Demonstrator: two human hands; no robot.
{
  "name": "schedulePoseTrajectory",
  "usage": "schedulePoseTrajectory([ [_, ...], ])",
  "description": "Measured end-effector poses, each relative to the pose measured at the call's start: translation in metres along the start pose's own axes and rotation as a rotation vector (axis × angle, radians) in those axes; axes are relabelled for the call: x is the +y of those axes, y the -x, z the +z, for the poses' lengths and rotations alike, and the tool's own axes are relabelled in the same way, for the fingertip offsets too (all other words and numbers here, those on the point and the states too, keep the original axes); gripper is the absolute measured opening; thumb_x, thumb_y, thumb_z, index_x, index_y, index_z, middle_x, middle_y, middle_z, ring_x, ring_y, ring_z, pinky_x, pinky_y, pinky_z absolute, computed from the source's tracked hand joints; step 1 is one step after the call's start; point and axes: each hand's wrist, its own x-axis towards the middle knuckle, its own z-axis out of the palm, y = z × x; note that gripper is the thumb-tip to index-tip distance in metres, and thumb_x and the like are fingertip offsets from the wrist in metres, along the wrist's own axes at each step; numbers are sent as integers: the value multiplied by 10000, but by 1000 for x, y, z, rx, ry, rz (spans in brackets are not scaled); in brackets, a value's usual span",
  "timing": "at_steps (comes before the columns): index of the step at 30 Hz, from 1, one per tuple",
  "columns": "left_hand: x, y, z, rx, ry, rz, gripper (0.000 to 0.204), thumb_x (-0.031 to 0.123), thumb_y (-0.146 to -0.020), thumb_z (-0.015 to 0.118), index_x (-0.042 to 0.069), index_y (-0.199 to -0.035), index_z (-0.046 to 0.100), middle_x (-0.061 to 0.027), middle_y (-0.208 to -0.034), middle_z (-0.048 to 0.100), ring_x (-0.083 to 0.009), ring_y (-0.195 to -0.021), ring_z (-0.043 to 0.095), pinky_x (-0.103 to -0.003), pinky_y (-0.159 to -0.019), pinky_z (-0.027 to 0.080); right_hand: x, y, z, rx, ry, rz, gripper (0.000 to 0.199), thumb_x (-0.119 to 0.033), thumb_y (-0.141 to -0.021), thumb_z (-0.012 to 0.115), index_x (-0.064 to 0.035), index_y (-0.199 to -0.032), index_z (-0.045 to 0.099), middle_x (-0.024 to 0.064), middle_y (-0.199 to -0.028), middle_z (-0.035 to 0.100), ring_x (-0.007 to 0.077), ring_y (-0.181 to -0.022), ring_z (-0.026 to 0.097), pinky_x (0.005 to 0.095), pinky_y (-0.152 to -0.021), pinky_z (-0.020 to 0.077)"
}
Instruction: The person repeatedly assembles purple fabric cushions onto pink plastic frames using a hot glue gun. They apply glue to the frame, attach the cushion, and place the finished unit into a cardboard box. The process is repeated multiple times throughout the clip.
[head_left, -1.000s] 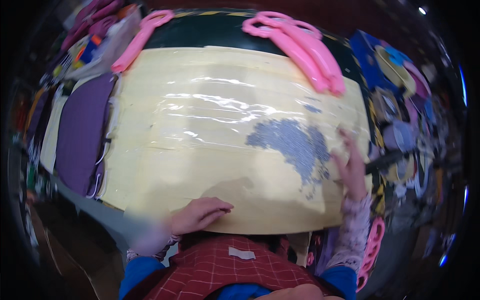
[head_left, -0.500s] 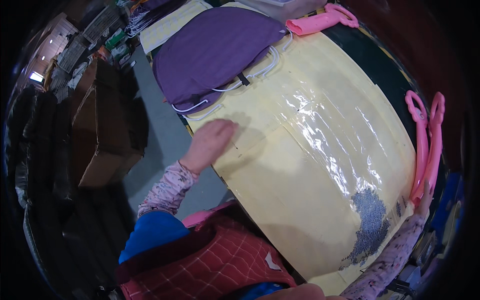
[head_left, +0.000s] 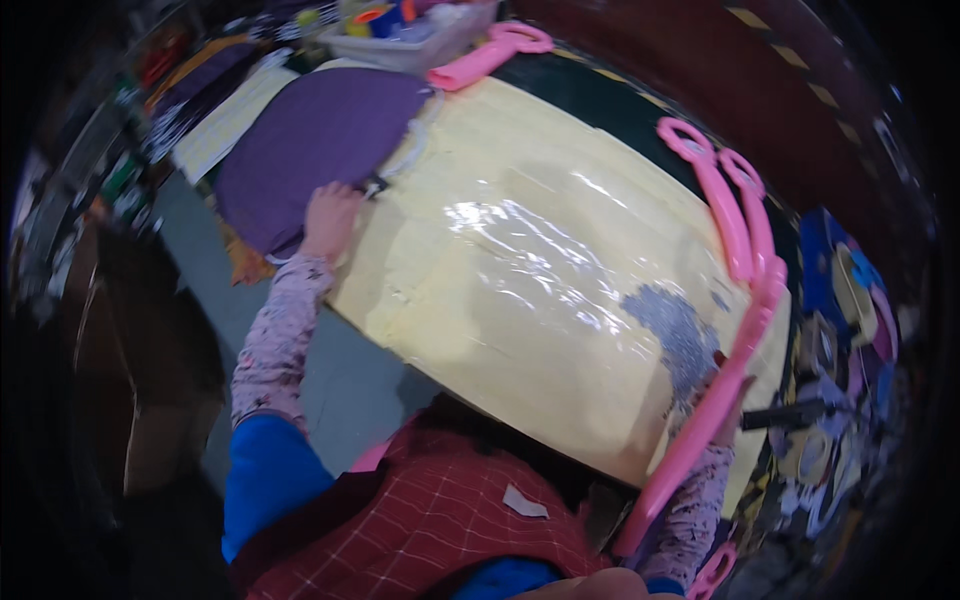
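Note:
A purple cloth piece (head_left: 310, 130) with white cords (head_left: 410, 150) along its near edge lies at the far left of the table. My left hand (head_left: 333, 220) is at that edge, beside a small black tab, its fingers bent over the cloth. At the right, a long pink plastic tube (head_left: 700, 415) slants from the table toward my body. My right hand (head_left: 732, 395) is closed around its middle, partly hidden beneath it. Two more pink pieces with looped ends (head_left: 735, 210) lie just beyond.
The table is covered with cream sheeting (head_left: 420, 290) and glossy clear film; a grey speckled patch (head_left: 665, 320) is near my right hand. A clear bin (head_left: 400, 45) and another pink piece (head_left: 490, 55) stand at the back. A cardboard box (head_left: 150, 370) is on the left.
My left hand has moved from the bare sheeting onto the purple cloth's edge. My right hand has drawn a pink tube nearer to my body. The view has swung to the right.

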Motion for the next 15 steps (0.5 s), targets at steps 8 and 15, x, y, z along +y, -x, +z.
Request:
schedulePoseTrajectory([
  [8,29,-73,-127,472,700,-155,145,152,-983,648,22,-1026,696,-71,-786,583,-143,-677,541,-275,-615,421,28,50,35,-27,-166,183,578,-582,-959,579,-57,-1201,584,43,-894,645,163,-734,634,299,-650,544],
  [15,179,-42,-208,612,707,414,225,-12,-876,639,-3,-1097,680,-117,-839,623,-228,-793,623,-323,-691,511,5,75,43,-3,348,165,500,-434,-981,624,6,-1220,617,91,-980,692,139,-832,661,287,-737,547],
])
